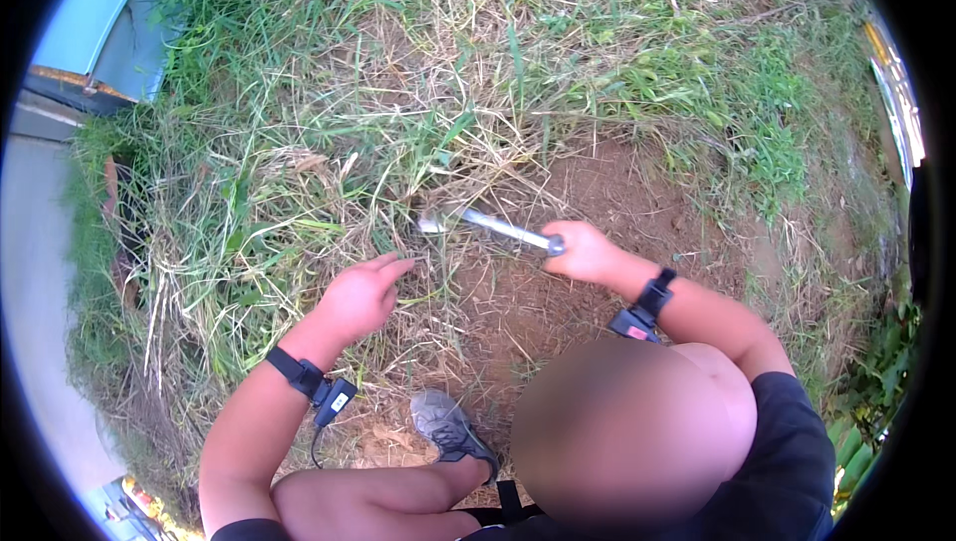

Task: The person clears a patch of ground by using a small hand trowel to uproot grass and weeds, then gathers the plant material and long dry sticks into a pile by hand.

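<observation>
My right hand [581, 251] is closed around the near end of a short hand tool with a silver metal shaft [509, 229]. The shaft points left and slightly away from me. At its far end a pale, blurred blade [433, 224] sits among grass stems; whether it is a small hoe or a sickle, I cannot tell. My left hand [364, 295] hovers over or brushes the grass [284, 242] just short of the blade. Its fingers stretch to the right and hold nothing visible. Below the shaft, bare brown soil [515, 302] shows through.
Cut, dry straw [493, 160] lies beyond the tool. Green weeds [773, 160] grow at the right. A pale wall [45, 280] and a light-blue panel [89, 11] border the left side. My grey shoe [448, 421] is planted close below the work spot.
</observation>
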Demonstrator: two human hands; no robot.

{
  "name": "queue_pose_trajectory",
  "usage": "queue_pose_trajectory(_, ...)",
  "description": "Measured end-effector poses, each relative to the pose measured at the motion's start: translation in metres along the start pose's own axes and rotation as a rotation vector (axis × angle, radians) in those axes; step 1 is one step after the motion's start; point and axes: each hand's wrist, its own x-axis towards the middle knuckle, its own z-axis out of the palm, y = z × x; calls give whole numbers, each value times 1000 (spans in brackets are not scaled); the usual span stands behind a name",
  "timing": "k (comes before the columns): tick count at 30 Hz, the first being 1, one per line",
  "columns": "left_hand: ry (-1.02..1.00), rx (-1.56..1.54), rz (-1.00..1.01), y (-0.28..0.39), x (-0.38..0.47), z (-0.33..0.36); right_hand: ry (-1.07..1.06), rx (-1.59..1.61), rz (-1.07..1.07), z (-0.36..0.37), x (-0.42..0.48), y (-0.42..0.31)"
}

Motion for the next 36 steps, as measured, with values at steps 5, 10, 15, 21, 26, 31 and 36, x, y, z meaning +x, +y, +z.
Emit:
queue_pose_trajectory(5, -17, 0, 28, -3, 21, 3, 106, -21, 217, -75, -108, 30)
queue_pose_trajectory(10, -9, 46, 86, -2, 43, 10, 442, -19, 373, -95, -180, 70)
queue_pose_trajectory(15, -13, 50, 64, 5, 31, 7, 531, 58, 478, -92, -153, 75)
queue_pose_trajectory(21, 20, 36, 31, 17, 10, -6, 502, -195, 171, -85, 10, 14)
queue_pose_trajectory(26, 88, 79, 9, 23, -2, -18, 478, -254, 138, -59, 12, -10)
queue_pose_trajectory(31, 322, 306, 193, 45, 40, -29, 383, -447, -58, -49, -37, -5)
queue_pose_trajectory(36, 402, 338, 198, 74, 118, -40, 314, -584, -177, -63, -57, -10)
